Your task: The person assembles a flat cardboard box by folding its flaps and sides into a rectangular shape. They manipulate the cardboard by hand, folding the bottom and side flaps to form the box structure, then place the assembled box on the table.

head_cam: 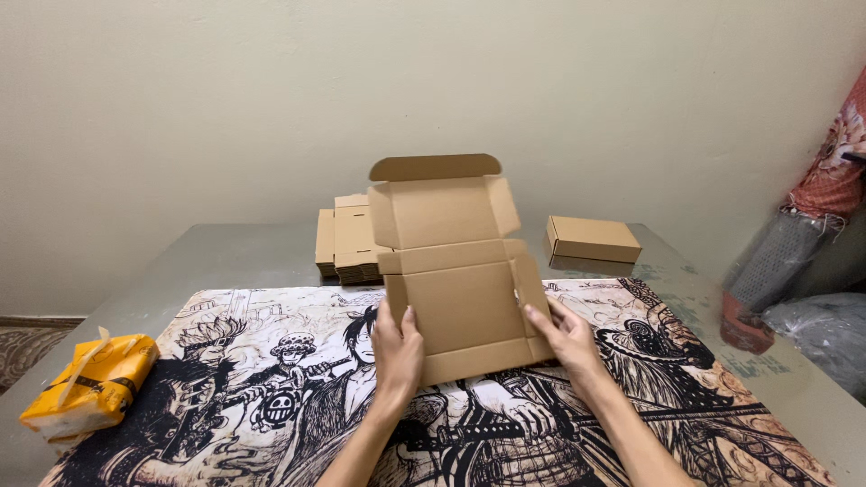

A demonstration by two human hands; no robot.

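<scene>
A brown cardboard mailer box (456,271), still unfolded and partly flat, is held tilted up above a black-and-white illustrated mat (271,379). My left hand (397,347) grips its lower left side with the thumb on the inner face. At the lower right edge, my right hand (564,334) pinches the box near the side flap. The lid flap with its rounded tuck tab points up toward the wall.
A stack of flat cardboard blanks (347,243) lies behind the box. One assembled, closed box (593,239) sits at the back right of the grey table (216,252). An orange tissue pack (90,388) rests at the left edge. Patterned fabric and bags (803,261) stand at the right.
</scene>
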